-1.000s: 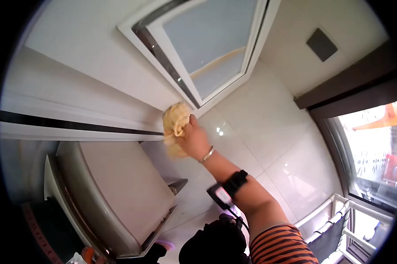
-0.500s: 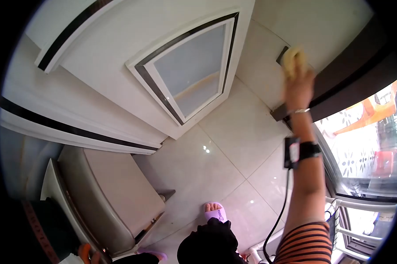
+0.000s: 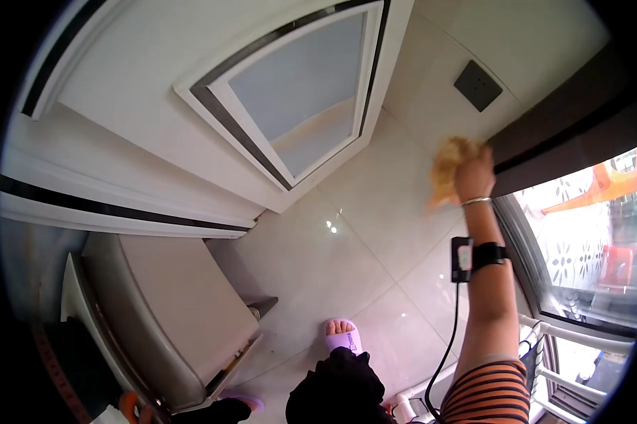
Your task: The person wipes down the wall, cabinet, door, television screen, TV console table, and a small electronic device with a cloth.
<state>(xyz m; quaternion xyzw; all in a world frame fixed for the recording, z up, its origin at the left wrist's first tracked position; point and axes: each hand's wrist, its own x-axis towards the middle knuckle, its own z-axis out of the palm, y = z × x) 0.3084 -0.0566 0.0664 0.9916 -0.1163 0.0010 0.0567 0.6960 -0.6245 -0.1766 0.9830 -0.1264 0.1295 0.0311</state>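
My right hand [image 3: 476,174] is closed around a yellow cloth [image 3: 451,166], which is blurred and hangs loosely to the left of the fingers. The hand is beside the lower end of a dark brown window frame [image 3: 537,134], below a dark wall socket [image 3: 479,86]. Whether the cloth touches the wall, I cannot tell. A bracelet circles the wrist, and a small black device with a cable is strapped to the forearm. My left hand does not show.
A white door with a frosted panel [image 3: 301,92] stands on the left. Below it is a beige padded seat [image 3: 184,290]. White rails [image 3: 580,336] run at the lower right, beside a bright window. Shiny floor tiles [image 3: 332,275] lie around my purple slipper [image 3: 344,335].
My right hand has moved down with the yellow cloth, away from the wall socket, which now shows whole. The cloth looks more spread out. The view has shifted slightly.
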